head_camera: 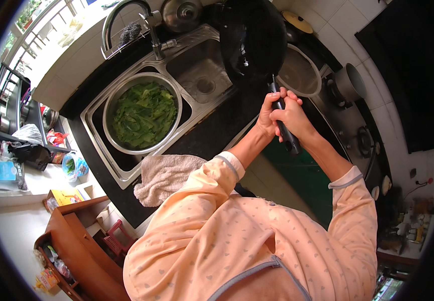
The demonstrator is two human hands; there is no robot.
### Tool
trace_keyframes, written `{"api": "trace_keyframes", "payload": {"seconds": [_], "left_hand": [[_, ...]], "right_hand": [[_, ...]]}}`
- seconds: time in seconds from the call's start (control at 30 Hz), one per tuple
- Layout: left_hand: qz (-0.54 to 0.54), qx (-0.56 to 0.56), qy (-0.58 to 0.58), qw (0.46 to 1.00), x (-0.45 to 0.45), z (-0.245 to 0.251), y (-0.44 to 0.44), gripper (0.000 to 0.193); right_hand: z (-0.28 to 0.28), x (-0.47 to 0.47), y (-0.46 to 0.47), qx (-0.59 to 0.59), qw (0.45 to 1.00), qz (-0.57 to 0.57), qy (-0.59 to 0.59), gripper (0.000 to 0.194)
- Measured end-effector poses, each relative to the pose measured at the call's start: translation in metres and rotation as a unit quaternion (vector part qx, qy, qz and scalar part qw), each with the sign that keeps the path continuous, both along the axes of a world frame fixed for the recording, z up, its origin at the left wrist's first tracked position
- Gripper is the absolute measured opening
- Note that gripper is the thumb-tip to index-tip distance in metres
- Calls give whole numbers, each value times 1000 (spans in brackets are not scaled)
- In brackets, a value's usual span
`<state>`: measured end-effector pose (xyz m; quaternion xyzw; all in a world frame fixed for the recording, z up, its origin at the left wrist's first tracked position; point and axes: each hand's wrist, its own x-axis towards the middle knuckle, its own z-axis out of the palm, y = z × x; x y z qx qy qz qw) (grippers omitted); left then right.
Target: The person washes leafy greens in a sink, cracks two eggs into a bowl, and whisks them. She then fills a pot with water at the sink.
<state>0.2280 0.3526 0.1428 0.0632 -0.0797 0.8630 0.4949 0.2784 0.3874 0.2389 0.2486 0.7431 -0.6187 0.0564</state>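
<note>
Both my left hand [268,114] and my right hand [291,114] are closed around the black handle of a dark wok [252,45], close together. The wok is tilted up over the right end of the sink, partly hiding the right basin [202,75]. Below the wok, a round, pale-rimmed container [317,81] shows, partly covered by it. Leafy greens [145,114] fill a steel bowl [107,122] sitting over the left basin. Whether the wok holds anything cannot be seen well.
A faucet [156,45] stands behind the sink, beside a metal lid [181,13]. A beige towel [168,177] lies on the counter's front edge. On the right, a metal pot [352,82] stands on the gas stove [343,128]. Shelves and a wooden cabinet [85,252] are at left.
</note>
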Motion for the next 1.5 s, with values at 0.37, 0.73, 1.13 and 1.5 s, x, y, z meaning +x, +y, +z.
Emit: {"api": "trace_keyframes", "payload": {"seconds": [0.37, 0.73, 1.13, 1.5], "left_hand": [[86, -259, 78, 959, 70, 37, -33, 12], [284, -367, 82, 882, 138, 37, -86, 16], [373, -423, -30, 825, 89, 20, -212, 21], [386, -434, -30, 814, 38, 10, -218, 22]], "right_hand": [[-15, 72, 19, -278, 960, 25, 36, 11], [-45, 92, -15, -272, 918, 267, 110, 25], [-86, -129, -14, 45, 904, 380, 190, 22], [-178, -407, -44, 534, 700, 329, 342, 32]]}}
